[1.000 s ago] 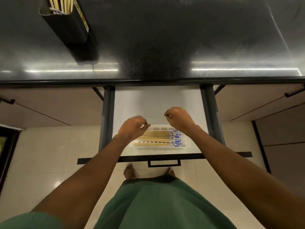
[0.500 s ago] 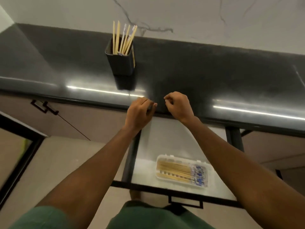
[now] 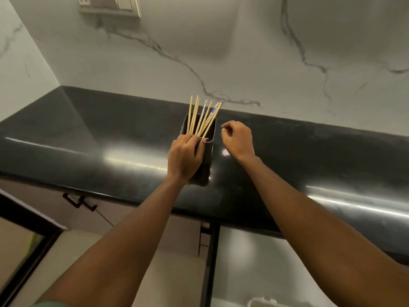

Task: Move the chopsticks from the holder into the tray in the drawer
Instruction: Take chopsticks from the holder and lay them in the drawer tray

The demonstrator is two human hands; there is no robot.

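Note:
A black rectangular holder (image 3: 208,151) stands on the dark countertop (image 3: 88,134) with several pale chopsticks (image 3: 200,117) sticking up out of it, some with blue-patterned ends. My left hand (image 3: 184,157) grips the holder's near-left side, fingers wrapped over its front rim. My right hand (image 3: 238,138) hovers just right of the holder with fingers curled, holding nothing. Only a corner of the white tray (image 3: 259,302) shows in the open drawer (image 3: 254,262) at the bottom edge.
A marble wall (image 3: 243,52) rises behind the counter, with a switch plate (image 3: 108,3) at the top left. Cabinet fronts with a black handle (image 3: 77,201) lie below the counter on the left. The drawer's dark rail (image 3: 210,262) runs down the middle.
My view has lifted from the drawer to the counter. Both hands have risen from the tray to the holder; the left one took hold of it, the right one came beside it.

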